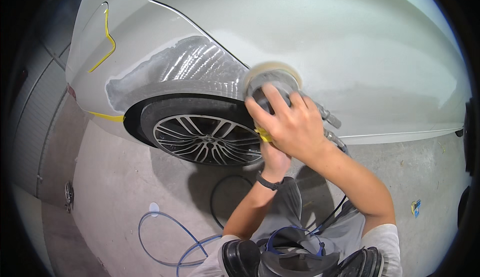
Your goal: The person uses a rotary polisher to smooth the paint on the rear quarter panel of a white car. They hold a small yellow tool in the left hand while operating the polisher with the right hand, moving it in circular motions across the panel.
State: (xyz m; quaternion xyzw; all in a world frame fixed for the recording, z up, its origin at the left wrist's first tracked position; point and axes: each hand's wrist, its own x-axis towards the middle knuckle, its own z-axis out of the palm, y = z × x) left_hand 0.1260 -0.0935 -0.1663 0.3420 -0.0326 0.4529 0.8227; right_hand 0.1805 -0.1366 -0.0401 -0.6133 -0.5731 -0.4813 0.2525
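Note:
A round pneumatic sander (265, 77) rests on the silver car body (350, 37) just right of the rear wheel arch, its pad blurred. My right hand (287, 124) grips the sander from above, fingers spread over its head. Beneath it, my left hand (275, 157) is closed around the sander's yellow-wrapped lower part (263, 134), mostly hidden by the right hand. Left of the sander is a dull grey sanded patch (145, 72) with wet-looking streaks above the black tyre and spoked wheel (207, 139). Yellow tape (111, 47) marks the panel farther left.
A blue hose (157, 247) loops on the concrete floor (110, 192), with dark hoses (217, 189) under my arms. A small yellow-blue item (415, 208) lies at the right. A dark mask (295, 259) hangs at my chest. A corrugated wall (30, 142) bounds the left side.

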